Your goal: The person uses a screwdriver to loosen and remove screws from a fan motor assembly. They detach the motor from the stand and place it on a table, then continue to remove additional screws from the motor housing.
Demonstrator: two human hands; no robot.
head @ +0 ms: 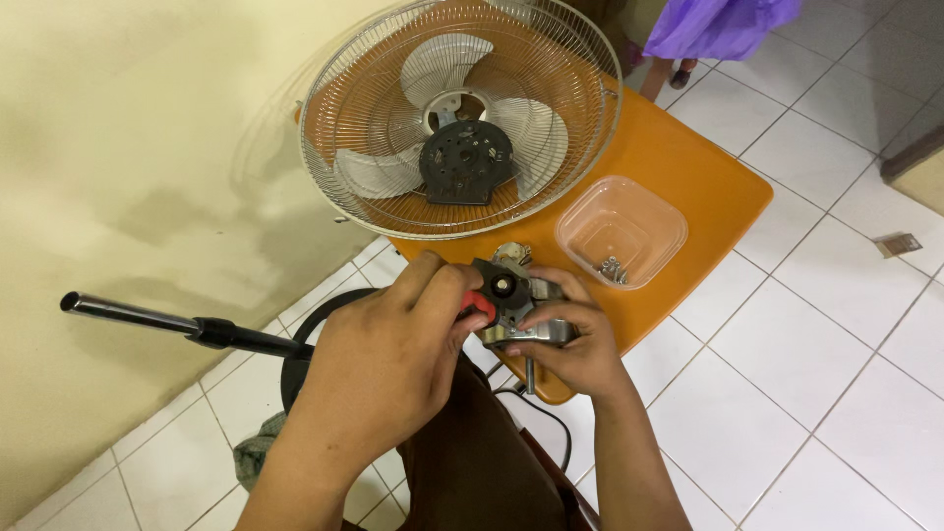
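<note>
1. Head view: The fan motor (516,300), a small grey and black metal unit with a shaft pointing down, sits between both hands just above the near edge of the orange table (688,177).
2. The right hand (575,339) cups the fan motor from the right and below, its grip pressed around the metal body, fingers curled over the lower edge.
3. The left hand (393,354) comes in from the left, its grip pinching a red-handled tool (478,305) against the motor's side; only a small red part of the tool shows, so its kind cannot be told.
4. A wire fan guard (462,113) with translucent blades lies flat on the table, well beyond the hands, and a black round motor cover (464,162) rests at its middle.
5. A clear plastic container (621,228) stands on the table just right of the guard, with a few small screws (612,269) in its near corner.
6. A black fan pole (187,326) lies across to the left over the white tiled floor (836,374), near the left forearm.
7. A purple garment (718,25) shows at the top edge.
</note>
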